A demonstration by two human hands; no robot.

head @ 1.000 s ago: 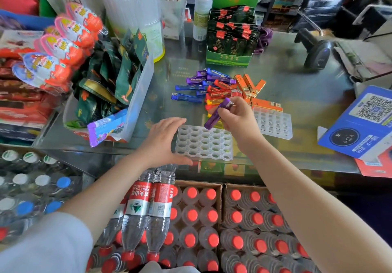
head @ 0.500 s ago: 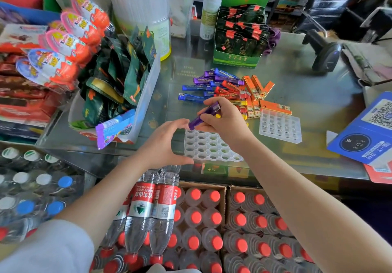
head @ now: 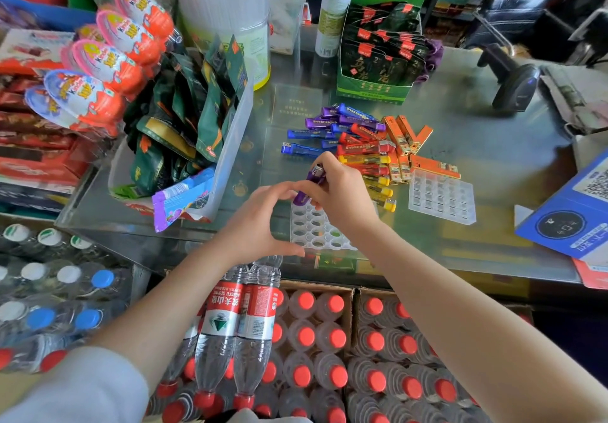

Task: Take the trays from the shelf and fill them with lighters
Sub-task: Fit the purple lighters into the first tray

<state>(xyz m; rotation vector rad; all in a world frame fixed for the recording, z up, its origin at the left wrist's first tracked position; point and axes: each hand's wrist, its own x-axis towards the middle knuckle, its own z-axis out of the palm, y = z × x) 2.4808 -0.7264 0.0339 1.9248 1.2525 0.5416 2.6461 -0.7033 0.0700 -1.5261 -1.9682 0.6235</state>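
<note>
Purple lighter (head: pixel 311 185) in right hand (head: pixel 339 197), upright over tray (head: pixel 316 235).

Near tray (head: pixel 316 230): far-right cells hidden under right hand (head: pixel 342 195); left edge behind left hand (head: pixel 260 225).
Purple lighter (head: pixel 311 182): mid-body covered by fingers; base vs. cell contact can't tell.
Lighter pile (head: pixel 358 146): lower ones overlapped, count unclear; print too small to read.
Blue card (head: pixel 572 215): cut off at right edge.
Scanner (head: pixel 513 83): blurred.
</note>
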